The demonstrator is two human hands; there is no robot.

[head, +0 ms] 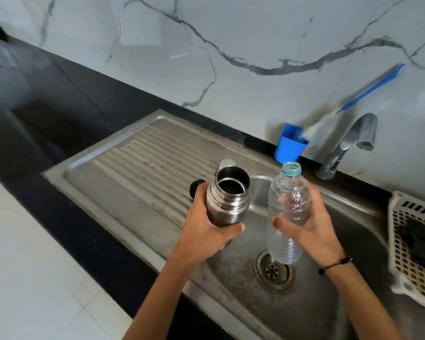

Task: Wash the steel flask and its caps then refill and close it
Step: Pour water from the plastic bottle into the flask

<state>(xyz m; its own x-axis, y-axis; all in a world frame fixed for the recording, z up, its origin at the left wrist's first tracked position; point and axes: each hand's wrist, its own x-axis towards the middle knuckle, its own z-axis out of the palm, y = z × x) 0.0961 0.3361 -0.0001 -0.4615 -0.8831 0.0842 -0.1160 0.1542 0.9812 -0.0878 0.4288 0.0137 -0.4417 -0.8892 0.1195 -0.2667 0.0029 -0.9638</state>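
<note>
Now, from the head view, your left hand [207, 225] grips the steel flask [227, 195] upright and uncapped over the left edge of the sink [329, 310] basin. Your right hand [312, 229] holds a clear plastic bottle [286, 214], open-mouthed, just beside the flask above the drain [273, 269]. Behind the flask, two caps rest on the draining board: a steel cap [225, 163] and a black cap [195, 187].

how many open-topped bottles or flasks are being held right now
2. The steel flask, uncapped, is in the left hand over the sink's edge; the clear plastic bottle, also uncapped, is in the right hand above the drain.
</note>
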